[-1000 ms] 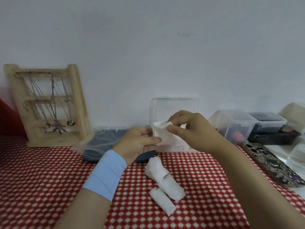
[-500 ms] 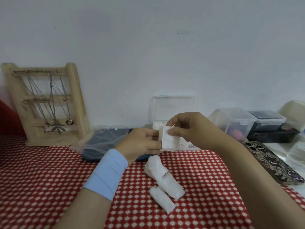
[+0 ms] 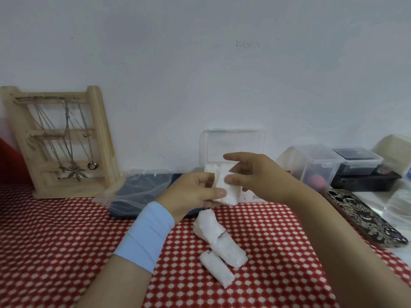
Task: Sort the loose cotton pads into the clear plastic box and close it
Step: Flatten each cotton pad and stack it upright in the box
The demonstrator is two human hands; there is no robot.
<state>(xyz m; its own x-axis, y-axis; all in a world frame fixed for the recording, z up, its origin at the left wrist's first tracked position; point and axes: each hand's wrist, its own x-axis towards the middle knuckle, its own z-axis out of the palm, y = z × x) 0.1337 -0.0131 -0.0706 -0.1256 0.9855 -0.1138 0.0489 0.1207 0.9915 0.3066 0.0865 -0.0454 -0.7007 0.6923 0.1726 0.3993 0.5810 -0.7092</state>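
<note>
Covering the table under both hands, the red checked cloth [image 3: 55, 241] carries everything. Just behind the grip stands the clear box [image 3: 235, 145], its lid raised against the wall and white pads inside. The left hand [image 3: 191, 192] clasps a stack of cotton pads [image 3: 231, 193], thumb across its front. The right hand [image 3: 260, 176] pinches the stack's top edge with thumb and curled fingers, forefinger straight. Just below the grip, three loose pad bundles [image 3: 220, 245] lie touching each other.

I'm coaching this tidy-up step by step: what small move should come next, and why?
Probably set the white cotton pad stack, gripped by the left hand and pinched by the right hand, into the clear plastic box standing open just behind it; its lid is up.
</note>
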